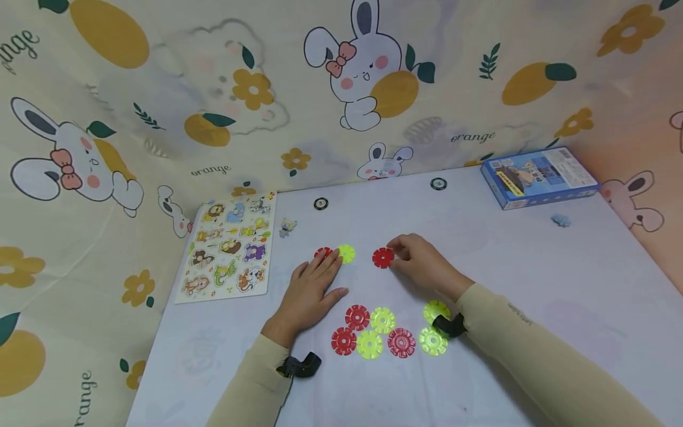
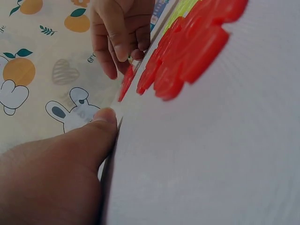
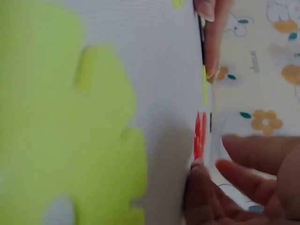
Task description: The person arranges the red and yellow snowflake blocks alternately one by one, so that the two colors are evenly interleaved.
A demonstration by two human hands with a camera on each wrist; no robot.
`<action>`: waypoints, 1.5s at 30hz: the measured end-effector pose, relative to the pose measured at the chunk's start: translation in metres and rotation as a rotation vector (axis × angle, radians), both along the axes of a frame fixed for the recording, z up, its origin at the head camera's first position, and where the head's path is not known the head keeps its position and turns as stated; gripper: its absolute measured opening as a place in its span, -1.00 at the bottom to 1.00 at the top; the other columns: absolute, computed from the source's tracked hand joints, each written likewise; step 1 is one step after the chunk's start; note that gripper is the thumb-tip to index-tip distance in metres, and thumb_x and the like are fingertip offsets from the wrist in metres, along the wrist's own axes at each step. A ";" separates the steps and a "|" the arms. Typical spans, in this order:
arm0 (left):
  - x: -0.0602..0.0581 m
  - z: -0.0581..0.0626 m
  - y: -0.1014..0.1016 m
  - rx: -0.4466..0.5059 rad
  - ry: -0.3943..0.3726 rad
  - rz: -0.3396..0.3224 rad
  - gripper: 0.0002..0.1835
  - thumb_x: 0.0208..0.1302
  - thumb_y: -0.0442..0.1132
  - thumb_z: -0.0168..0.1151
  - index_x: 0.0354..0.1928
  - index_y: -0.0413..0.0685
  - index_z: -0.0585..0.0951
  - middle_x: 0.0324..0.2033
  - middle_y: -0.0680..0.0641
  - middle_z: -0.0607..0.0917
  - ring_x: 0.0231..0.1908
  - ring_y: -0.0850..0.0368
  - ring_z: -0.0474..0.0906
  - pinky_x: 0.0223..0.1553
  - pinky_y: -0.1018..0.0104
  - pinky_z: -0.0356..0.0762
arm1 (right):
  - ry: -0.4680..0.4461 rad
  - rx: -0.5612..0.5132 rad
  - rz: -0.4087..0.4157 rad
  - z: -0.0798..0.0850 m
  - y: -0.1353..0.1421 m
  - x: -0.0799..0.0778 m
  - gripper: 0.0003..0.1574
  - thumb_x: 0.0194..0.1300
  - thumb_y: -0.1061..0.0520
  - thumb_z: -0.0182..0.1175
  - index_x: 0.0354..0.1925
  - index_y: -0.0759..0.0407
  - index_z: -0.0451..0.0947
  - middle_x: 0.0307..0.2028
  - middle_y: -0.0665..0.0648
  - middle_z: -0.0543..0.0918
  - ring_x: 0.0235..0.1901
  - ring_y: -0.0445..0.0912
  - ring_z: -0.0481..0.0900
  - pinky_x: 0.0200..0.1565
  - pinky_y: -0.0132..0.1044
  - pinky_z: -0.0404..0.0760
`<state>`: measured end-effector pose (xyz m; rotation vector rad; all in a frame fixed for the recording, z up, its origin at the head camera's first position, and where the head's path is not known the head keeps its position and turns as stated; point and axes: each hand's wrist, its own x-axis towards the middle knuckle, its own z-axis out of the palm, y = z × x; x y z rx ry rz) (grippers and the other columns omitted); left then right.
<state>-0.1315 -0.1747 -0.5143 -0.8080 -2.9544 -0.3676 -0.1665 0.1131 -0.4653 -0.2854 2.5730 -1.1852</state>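
Backdrop, head view: cream cloth (image 1: 464, 35) printed with rabbits, oranges and flowers, behind a bench (image 1: 507, 267) covered in white.
Left grip (image 1: 312, 296): bare hand laid flat, fingers straight, partly over the far red disc (image 1: 322, 251), a fingertip at the far yellow disc (image 1: 347, 254).
Right grip (image 1: 424, 261): fingers bent at the edge of the single red disc (image 1: 382, 258); cannot tell whether they pinch it.
Near discs: three near red discs (image 1: 344, 341) and four near yellow discs (image 1: 370, 344), closer to the person.
Animal board (image 1: 229, 256): left side of the bench.
Blue box (image 1: 541, 178): far right corner, small blue figure (image 1: 561, 220) near it.
Left wrist view: left thumb stretched out; red discs large in front; right fingers at a red disc beyond.
Right wrist view: blurred yellow at left; one right fingertip touches red.
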 end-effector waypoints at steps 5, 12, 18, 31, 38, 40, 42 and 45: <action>0.001 0.001 0.000 -0.013 -0.006 0.010 -0.23 0.35 0.34 -0.20 0.49 0.16 0.09 0.47 0.14 0.00 0.44 0.06 -0.18 0.33 -0.11 -0.14 | 0.183 0.291 0.232 0.008 -0.003 0.013 -0.32 0.24 -0.01 0.31 0.29 0.07 0.41 0.26 0.08 0.38 0.19 0.05 0.31 0.16 0.01 0.40; 0.000 0.001 0.001 -0.008 -0.002 0.009 -0.23 0.35 0.34 -0.19 0.49 0.16 0.09 0.47 0.14 0.00 0.44 0.06 -0.18 0.33 -0.12 -0.13 | 0.325 0.568 0.421 0.008 -0.007 0.019 -0.11 0.24 -0.22 0.24 0.41 0.04 0.24 0.44 0.08 0.12 0.37 0.22 0.02 0.18 0.30 0.21; 0.001 0.001 0.001 -0.015 -0.004 0.009 -0.22 0.35 0.34 -0.17 0.49 0.15 0.10 0.47 0.14 0.00 0.44 0.05 -0.18 0.33 -0.12 -0.13 | 0.319 0.593 0.431 0.004 -0.018 0.009 0.00 0.19 -0.38 0.18 0.45 -0.02 0.16 0.46 0.06 0.05 0.38 0.23 -0.02 0.17 0.31 0.18; 0.000 0.002 0.001 -0.018 0.001 0.008 -0.23 0.35 0.34 -0.17 0.49 0.17 0.10 0.47 0.13 0.02 0.44 0.05 -0.16 0.33 -0.13 -0.10 | 0.229 0.587 0.418 0.001 -0.032 0.000 0.12 0.11 -0.51 0.13 0.48 -0.11 0.06 0.49 -0.02 -0.06 0.41 0.23 -0.13 0.20 0.31 0.08; 0.001 0.003 0.002 -0.020 0.000 0.010 -0.23 0.35 0.34 -0.17 0.49 0.15 0.11 0.47 0.13 0.03 0.44 0.04 -0.15 0.32 -0.14 -0.09 | 0.201 0.479 0.390 0.005 -0.028 0.000 0.08 0.15 -0.50 0.09 0.49 -0.16 0.04 0.48 -0.02 -0.04 0.41 0.18 -0.09 0.21 0.33 0.07; 0.002 0.003 0.002 -0.018 -0.001 0.013 -0.23 0.34 0.34 -0.16 0.49 0.15 0.11 0.47 0.13 0.03 0.44 0.04 -0.14 0.32 -0.14 -0.10 | 0.180 0.377 0.351 0.008 -0.024 0.000 0.04 0.17 -0.49 0.09 0.48 -0.17 0.07 0.47 -0.01 0.01 0.41 0.13 -0.04 0.21 0.34 0.06; 0.002 0.003 0.002 -0.016 0.000 0.015 -0.23 0.34 0.34 -0.16 0.49 0.16 0.12 0.47 0.13 0.02 0.44 0.05 -0.14 0.32 -0.14 -0.10 | 0.152 0.243 0.307 0.013 -0.016 0.002 0.01 0.19 -0.48 0.08 0.47 -0.17 0.09 0.45 -0.01 0.08 0.40 0.05 0.01 0.24 0.29 0.08; 0.001 0.003 0.001 -0.021 0.006 0.017 -0.22 0.34 0.35 -0.17 0.49 0.17 0.12 0.47 0.14 0.02 0.44 0.05 -0.15 0.32 -0.13 -0.10 | 0.092 0.012 0.250 0.021 0.000 0.007 -0.10 0.24 -0.44 0.08 0.44 -0.24 0.14 0.40 -0.08 0.18 0.34 0.00 0.17 0.22 0.20 0.22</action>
